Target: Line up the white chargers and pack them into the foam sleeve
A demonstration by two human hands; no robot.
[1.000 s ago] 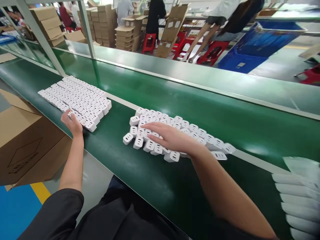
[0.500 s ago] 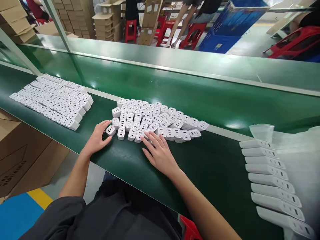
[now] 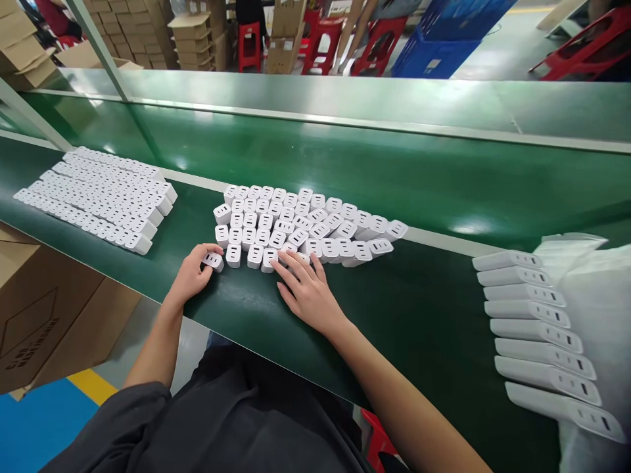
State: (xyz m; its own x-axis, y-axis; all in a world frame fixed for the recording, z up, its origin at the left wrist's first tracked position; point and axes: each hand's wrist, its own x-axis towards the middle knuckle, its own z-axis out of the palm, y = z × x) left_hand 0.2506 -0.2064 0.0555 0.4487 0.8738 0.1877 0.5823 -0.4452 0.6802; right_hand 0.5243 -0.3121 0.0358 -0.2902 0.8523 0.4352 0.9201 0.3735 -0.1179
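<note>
Several white charger blocks with slot-like ports (image 3: pixel 263 220) stand in uneven rows on the dark green bench, some of them leaning. At the near left corner of this group, my left hand (image 3: pixel 192 274) has its thumb and fingers around one white charger block (image 3: pixel 213 261), which is turned at an angle. My right hand (image 3: pixel 308 289) lies over the front row with its fingers spread. Its fingertips touch the blocks and partly cover a few of them.
A tightly packed batch of white charger blocks (image 3: pixel 98 197) stands to the left. On the right, several longer white blocks (image 3: pixel 532 328) lie in a line beside translucent plastic wrapping (image 3: pixel 599 309). A cardboard box (image 3: pixel 54 322) is below the bench edge. Metal posts (image 3: pixel 106 49) rise at the far left.
My left hand has closed around the corner charger block, which has turned and shifted slightly. My right hand stays on the front row. The whole view has tilted down a little.
</note>
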